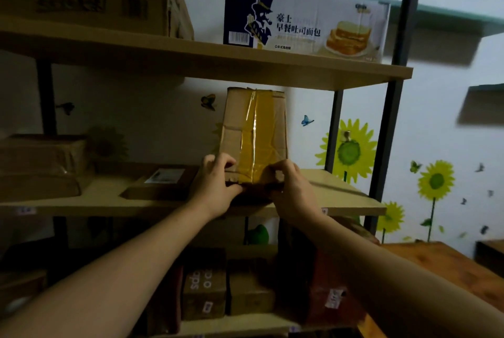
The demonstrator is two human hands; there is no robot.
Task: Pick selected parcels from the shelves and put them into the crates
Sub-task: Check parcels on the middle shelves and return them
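A brown cardboard parcel (pixel 255 130) with a wide strip of yellow tape stands upright on the middle shelf (pixel 341 201), tilted a little. My left hand (pixel 215 185) grips its lower left corner, fingers curled over the front edge. My right hand (pixel 291 187) grips the lower right corner the same way. The parcel's base is hidden behind both hands. No crate is in view.
A flat brown parcel with a white label (pixel 163 182) lies just left of my hands, and wrapped parcels (pixel 41 163) sit at the far left. A printed bread carton (pixel 305 18) stands on the upper shelf. Several boxes (pixel 204 288) fill the lower shelf. A wooden table (pixel 436 261) is at right.
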